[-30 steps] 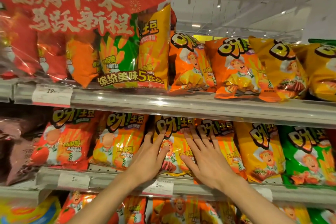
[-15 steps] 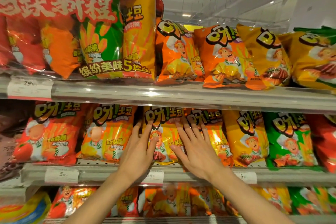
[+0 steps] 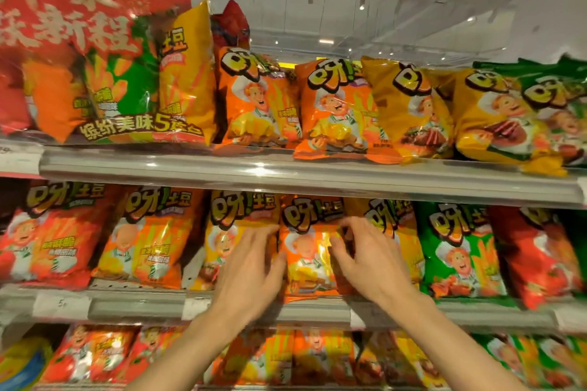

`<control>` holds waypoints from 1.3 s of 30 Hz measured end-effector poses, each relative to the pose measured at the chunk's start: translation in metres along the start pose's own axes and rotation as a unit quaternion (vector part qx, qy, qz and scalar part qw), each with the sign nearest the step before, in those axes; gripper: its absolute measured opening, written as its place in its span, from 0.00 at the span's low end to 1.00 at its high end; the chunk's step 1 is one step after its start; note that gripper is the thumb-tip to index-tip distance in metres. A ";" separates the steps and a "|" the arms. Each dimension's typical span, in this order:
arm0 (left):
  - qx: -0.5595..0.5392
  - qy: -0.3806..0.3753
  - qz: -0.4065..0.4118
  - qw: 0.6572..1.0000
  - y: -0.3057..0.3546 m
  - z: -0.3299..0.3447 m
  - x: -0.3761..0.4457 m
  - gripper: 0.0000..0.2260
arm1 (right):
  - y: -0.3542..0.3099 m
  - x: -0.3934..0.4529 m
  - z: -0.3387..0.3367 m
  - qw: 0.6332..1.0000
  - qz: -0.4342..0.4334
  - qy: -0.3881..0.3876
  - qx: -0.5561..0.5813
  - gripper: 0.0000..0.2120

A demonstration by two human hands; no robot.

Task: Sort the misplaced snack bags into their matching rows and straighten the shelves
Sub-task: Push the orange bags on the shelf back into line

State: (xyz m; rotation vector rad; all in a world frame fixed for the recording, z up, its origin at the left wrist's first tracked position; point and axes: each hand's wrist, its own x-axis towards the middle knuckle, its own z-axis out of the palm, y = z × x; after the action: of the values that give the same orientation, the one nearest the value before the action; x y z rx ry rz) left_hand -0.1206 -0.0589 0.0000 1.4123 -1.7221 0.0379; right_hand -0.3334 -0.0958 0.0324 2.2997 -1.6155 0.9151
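Observation:
An orange snack bag [image 3: 309, 251] stands in the middle shelf row between a yellow bag [image 3: 227, 232] on its left and another yellow bag [image 3: 398, 225] on its right. My left hand [image 3: 251, 270] lies with straight fingers along the seam between the left yellow bag and the orange one. My right hand [image 3: 371, 260] has curled fingers at the orange bag's right edge, its thumb on the bag's front. Farther right stand a green bag [image 3: 457, 251] and a red bag [image 3: 540, 251]; to the left are an orange bag [image 3: 149, 238] and a red bag [image 3: 47, 238].
The upper shelf [image 3: 286, 174] carries a large red multipack [image 3: 104, 57], two orange bags [image 3: 254, 98], yellow bags [image 3: 409, 105] and a green bag [image 3: 565, 95] at the far right. Price tags sit along the middle shelf rail [image 3: 143, 305]. More bags fill the lower shelf [image 3: 311, 355].
Both hands have shifted right from the yellow bag toward the orange bag. My right hand's fingers, flat before, are now curled at that bag's edge. The view swung left.

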 end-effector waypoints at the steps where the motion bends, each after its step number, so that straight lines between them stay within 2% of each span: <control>1: 0.010 -0.024 -0.007 1.000 0.009 0.007 0.001 0.22 | 0.004 -0.004 -0.001 0.999 0.022 -0.034 -0.012 0.21; 4: 0.065 -0.086 -0.040 0.993 0.024 0.023 0.005 0.26 | 0.009 -0.016 0.000 0.993 0.052 -0.093 -0.056 0.26; 9: 0.131 -0.119 -0.086 0.980 0.031 0.034 0.013 0.29 | 0.011 -0.019 0.004 0.995 0.035 -0.072 -0.060 0.32; 19: 0.015 -0.091 -0.082 0.992 0.034 0.039 0.012 0.25 | 0.022 -0.026 0.018 0.992 0.035 -0.117 -0.037 0.51; 25: -0.019 -0.136 -0.080 0.987 0.029 0.034 0.017 0.25 | 0.018 -0.025 0.027 0.992 0.025 -0.107 -0.063 0.49; 33: -0.074 -0.171 -0.098 0.978 0.025 0.028 0.016 0.31 | 0.033 -0.021 0.019 0.993 0.044 -0.107 0.006 0.44; 39: -0.013 -0.204 -0.141 0.969 0.040 0.032 0.021 0.32 | 0.038 -0.017 0.010 0.993 0.069 -0.074 0.054 0.36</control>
State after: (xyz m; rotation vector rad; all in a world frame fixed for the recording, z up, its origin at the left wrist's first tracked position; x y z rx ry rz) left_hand -0.1711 -0.0784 0.0129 1.7204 -1.8147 -0.4588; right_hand -0.3678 -0.1022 0.0071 2.4051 -1.8486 0.9007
